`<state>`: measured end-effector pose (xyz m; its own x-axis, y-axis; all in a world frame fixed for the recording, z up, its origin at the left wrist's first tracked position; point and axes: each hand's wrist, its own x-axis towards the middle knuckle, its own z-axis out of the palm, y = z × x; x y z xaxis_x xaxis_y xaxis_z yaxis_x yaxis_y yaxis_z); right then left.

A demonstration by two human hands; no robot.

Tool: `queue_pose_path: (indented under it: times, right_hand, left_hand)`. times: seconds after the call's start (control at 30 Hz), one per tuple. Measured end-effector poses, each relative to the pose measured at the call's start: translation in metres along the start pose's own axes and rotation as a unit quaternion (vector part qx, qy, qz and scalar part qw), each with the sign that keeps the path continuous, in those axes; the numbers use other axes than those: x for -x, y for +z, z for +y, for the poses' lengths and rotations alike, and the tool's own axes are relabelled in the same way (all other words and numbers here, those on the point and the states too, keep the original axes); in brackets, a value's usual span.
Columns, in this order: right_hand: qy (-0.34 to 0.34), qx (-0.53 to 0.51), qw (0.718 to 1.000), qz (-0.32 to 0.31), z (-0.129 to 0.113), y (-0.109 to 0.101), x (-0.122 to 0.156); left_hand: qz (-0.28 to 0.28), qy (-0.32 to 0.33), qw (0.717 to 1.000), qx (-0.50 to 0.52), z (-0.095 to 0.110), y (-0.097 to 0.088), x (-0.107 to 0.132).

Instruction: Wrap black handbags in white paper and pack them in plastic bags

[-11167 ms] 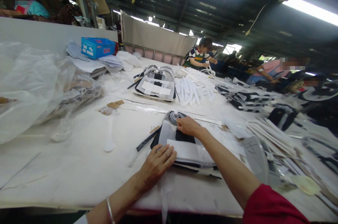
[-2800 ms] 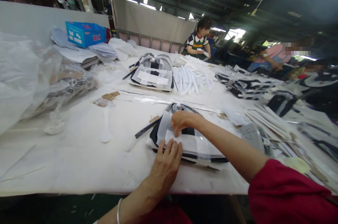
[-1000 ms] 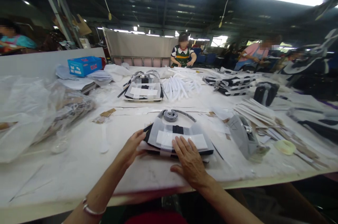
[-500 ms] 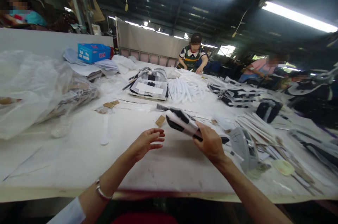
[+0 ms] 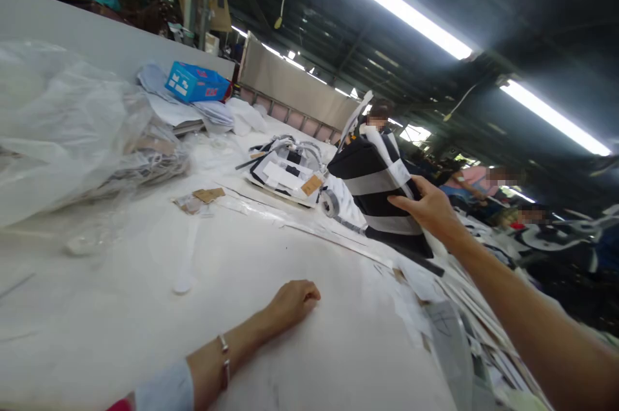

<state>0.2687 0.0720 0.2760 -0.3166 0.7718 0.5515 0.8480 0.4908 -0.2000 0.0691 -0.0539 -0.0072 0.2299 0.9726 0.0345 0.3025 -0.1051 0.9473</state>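
My right hand (image 5: 432, 204) grips a black bag with pale grey stripes (image 5: 382, 195) by its right side, thumb across the front. The bag is held up and tilted, its lower edge close to the table. White material and a pale strap stick up from its top. My left hand (image 5: 294, 301) rests on the white table (image 5: 242, 262), fingers curled in, with nothing visible in them. Beyond it lies another bag in black, white and grey (image 5: 285, 169), with a brown tag (image 5: 312, 185) on its right part. A grey roll of strap (image 5: 330, 203) sits beside that bag.
Clear plastic bags (image 5: 72, 133) heap up on the left. Behind them a blue box (image 5: 197, 82) stands on papers. A white strip (image 5: 186, 262) and brown tags (image 5: 207, 195) lie left of centre. Grey pieces (image 5: 449, 340) and strips are at right. Co-workers are in the background.
My right hand has raised the striped bag and turned it upright. My left hand has curled its fingers and come down nearer me. A brown tag now lies on the far bag. The view has tilted.
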Motion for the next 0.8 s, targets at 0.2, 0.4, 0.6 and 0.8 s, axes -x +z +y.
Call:
queue_pose_path:
  times: [0.2, 0.4, 0.6, 0.8]
  right_hand:
    - [-0.051, 0.041, 0.997, 0.038, -0.037, 0.035, -0.073]
    - [-0.035, -0.046, 0.998, 0.036, -0.045, 0.060, -0.133]
    - [0.029, -0.274, 0.961, 0.000, -0.038, 0.072, -0.152]
    - [0.029, -0.307, 0.951, -0.020, -0.041, 0.081, -0.159]
  left_hand:
    - [-0.040, -0.047, 0.996, 0.068, -0.009, 0.001, -0.005]
    - [-0.052, -0.095, 0.991, 0.079, -0.019, 0.010, -0.022]
    - [-0.083, -0.081, 0.990, 0.078, -0.021, 0.012, -0.037]
    - [-0.125, -0.103, 0.985, 0.067, -0.032, 0.021, -0.048]
